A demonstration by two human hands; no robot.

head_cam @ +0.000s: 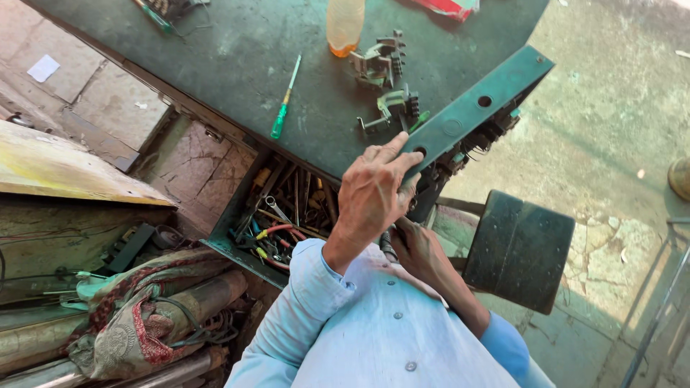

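The dark green table (237, 57) fills the upper view, with an open drawer (224, 230) of jumbled tools below its edge. A long green metal panel (478, 108) with round holes and wired parts on its underside lies tilted at the table's near corner. The left hand (374, 190) has its grip clamped on the panel's lower end, fingers over the top face. The right hand (420, 248) sits just beneath, its grip closed on a small dark tool (388, 244), though what kind cannot be told. Farther up the table lie two grey metal fittings (384, 82), an orange bottle (345, 25) and a green-handled screwdriver (285, 100).
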